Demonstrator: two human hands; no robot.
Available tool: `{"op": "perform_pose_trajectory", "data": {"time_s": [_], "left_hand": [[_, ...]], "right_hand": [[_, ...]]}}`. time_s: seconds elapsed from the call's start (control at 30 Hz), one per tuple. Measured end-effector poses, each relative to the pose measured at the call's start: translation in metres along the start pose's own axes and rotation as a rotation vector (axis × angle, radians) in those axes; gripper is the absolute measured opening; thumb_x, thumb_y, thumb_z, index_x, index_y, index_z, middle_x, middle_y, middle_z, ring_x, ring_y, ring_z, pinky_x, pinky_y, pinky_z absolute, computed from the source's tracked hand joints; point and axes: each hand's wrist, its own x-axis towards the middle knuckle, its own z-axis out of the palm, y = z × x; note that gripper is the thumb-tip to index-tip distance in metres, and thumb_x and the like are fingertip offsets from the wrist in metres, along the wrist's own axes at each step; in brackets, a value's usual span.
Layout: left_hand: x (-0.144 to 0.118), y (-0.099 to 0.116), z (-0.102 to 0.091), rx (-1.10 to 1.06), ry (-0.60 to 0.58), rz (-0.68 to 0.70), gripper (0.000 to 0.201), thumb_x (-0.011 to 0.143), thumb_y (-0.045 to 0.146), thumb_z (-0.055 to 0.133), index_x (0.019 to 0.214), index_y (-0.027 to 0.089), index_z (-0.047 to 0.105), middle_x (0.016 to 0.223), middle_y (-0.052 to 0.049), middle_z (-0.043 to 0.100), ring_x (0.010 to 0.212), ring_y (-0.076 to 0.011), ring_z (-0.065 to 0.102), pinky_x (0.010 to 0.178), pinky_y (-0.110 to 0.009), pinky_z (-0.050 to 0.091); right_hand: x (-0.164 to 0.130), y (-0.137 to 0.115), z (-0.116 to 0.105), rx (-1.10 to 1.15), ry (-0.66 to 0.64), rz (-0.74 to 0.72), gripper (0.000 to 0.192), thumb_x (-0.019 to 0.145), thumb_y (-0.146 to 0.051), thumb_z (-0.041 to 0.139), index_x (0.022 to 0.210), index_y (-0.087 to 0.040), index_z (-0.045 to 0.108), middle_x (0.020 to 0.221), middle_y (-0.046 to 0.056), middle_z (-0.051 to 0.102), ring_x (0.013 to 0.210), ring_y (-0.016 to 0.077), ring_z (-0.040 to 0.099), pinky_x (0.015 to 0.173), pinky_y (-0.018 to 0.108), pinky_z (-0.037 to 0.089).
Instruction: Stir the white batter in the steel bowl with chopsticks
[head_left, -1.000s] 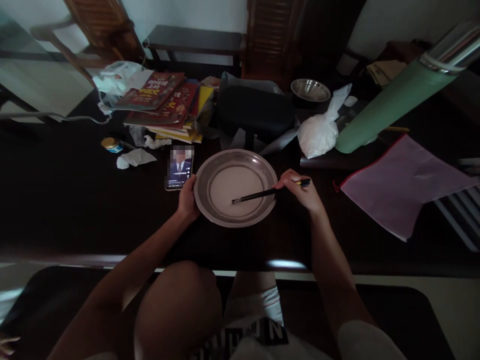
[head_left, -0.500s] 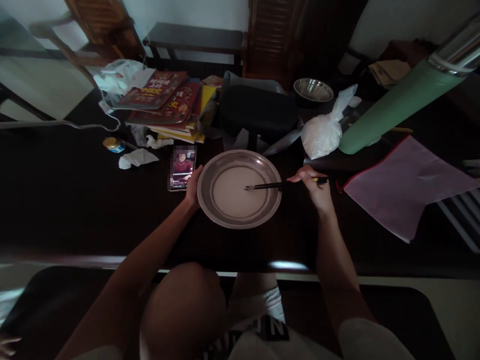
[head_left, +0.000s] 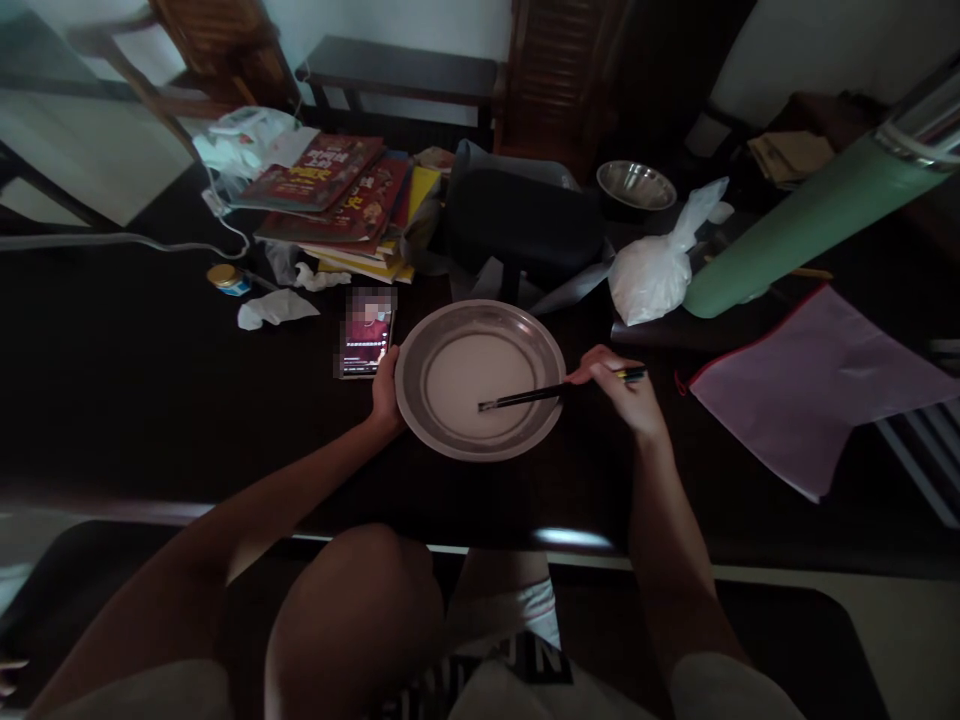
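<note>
1. Since half a second ago, the tips of the chopsticks [head_left: 521,397] have moved from the middle of the basin [head_left: 417,375] towards 6 o'clock; here 12 o'clock points away from the person.
2. The right hand [head_left: 621,390], just off the rim at 3 o'clock, pinches the chopsticks near their upper end.
3. The left hand [head_left: 387,395] grips the basin's edge at 9 o'clock, its fingers mostly hidden.
4. The basin, above the near part of the surface [head_left: 150,420], holds white contents [head_left: 480,365].
5. A lit phone [head_left: 366,340] lies at 10 o'clock, just beside the left hand.
6. Books [head_left: 341,190] are stacked at 11 o'clock, a black case [head_left: 521,215] sits at 12, a steel bowl [head_left: 636,186] at 1.
7. A knotted bag [head_left: 649,280] and a green flask [head_left: 810,225] stand at 2 o'clock, a purple pouch [head_left: 795,390] at 3.
</note>
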Motion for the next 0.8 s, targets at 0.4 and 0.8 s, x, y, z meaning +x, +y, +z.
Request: {"op": "perform_pose_trajectory", "data": {"time_s": [0.4, 0.8], "left_hand": [[-0.017, 0.002, -0.003, 0.018, 0.080, -0.068, 0.031, 0.090, 0.041, 0.066, 0.066, 0.022, 0.067, 0.057, 0.000, 0.064, 0.079, -0.0245, 0.074, 0.082, -0.032, 0.062], [-0.014, -0.001, -0.005, 0.105, 0.041, -0.016, 0.033, 0.078, 0.053, 0.070, 0.070, 0.021, 0.066, 0.064, -0.002, 0.070, 0.088, -0.0294, 0.076, 0.082, -0.038, 0.063]], "right_hand": [[0.000, 0.001, 0.002, -0.021, -0.004, -0.046, 0.032, 0.091, -0.056, 0.067, 0.078, -0.032, 0.082, 0.082, 0.004, 0.079, 0.084, 0.0235, 0.068, 0.081, 0.042, 0.055], [0.002, 0.001, 0.003, -0.012, -0.035, -0.077, 0.029, 0.092, -0.054, 0.068, 0.083, -0.031, 0.084, 0.083, 0.003, 0.080, 0.087, 0.0226, 0.070, 0.084, 0.040, 0.054]]}}
